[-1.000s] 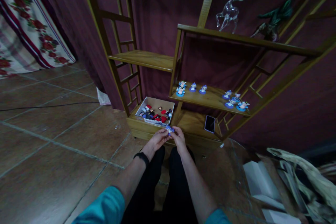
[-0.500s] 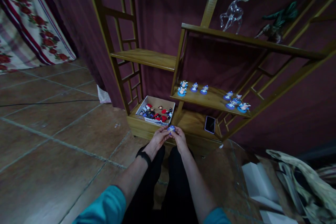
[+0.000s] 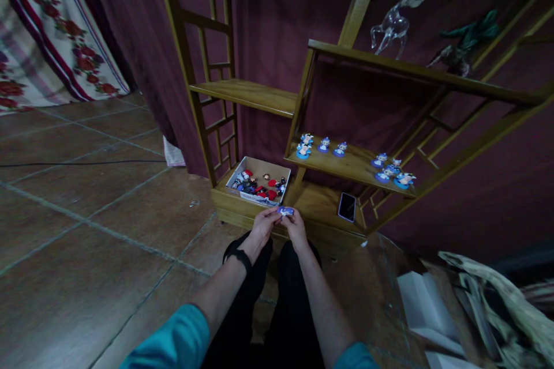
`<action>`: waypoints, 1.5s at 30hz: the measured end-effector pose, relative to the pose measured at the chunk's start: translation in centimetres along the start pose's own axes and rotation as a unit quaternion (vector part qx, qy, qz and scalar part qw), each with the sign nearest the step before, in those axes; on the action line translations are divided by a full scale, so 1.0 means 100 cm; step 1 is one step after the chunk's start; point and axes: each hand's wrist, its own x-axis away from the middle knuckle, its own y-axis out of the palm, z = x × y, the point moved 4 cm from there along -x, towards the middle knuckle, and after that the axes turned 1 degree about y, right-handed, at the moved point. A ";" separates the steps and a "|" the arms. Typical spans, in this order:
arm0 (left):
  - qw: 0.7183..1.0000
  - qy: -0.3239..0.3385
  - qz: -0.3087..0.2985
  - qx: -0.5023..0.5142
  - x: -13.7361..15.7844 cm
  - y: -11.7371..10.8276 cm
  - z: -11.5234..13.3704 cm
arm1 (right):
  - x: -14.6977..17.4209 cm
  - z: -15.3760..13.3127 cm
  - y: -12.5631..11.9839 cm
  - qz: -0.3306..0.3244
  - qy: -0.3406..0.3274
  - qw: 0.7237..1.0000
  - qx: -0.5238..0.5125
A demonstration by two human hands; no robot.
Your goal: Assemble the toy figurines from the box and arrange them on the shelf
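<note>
Centrally, we see one purple-and-white figurine (image 3: 285, 211) pinched between the fingertips of both hands, so we judge the handling of this piece to be under way, not complete. Eight others stand set out, while many pieces lie loose and untouched; overall, we read the work as partway along. The held figurine lies at the very ends of the fingers, between the left hand (image 3: 262, 225) on one side and the right hand (image 3: 296, 227) on the other; both grasp it, and we cannot tell its exact tilt at this size.

Just beyond the fingers and slightly left, we find an open cardboard box (image 3: 266, 166) with mixed small pieces (image 3: 259, 190), largely red and dark, in a jumble. To the right of the fingers, a phone (image 3: 347, 207) lies flat on the lower board. Farther out, above and to the right, we note the shelf (image 3: 357, 165) with its standing figurines: a blue-based pair (image 3: 303, 151) nearest its left end, two purple ones (image 3: 340, 149) next, and a cluster of four (image 3: 383, 175) toward the right end. Highest and farthest from the fingers, we see a clear glass horse (image 3: 390, 27).
</note>
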 end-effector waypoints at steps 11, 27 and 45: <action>1.000 0.013 0.010 -0.026 0.000 -0.001 0.002 | -0.007 0.003 -0.009 0.066 -0.020 0.994 0.084; 0.999 0.028 0.004 -0.040 0.003 -0.002 0.007 | -0.004 0.005 -0.010 0.067 -0.053 0.988 0.132; 0.978 0.098 0.055 -0.173 -0.002 -0.007 0.002 | 0.006 -0.009 -0.005 0.079 -0.115 0.957 0.255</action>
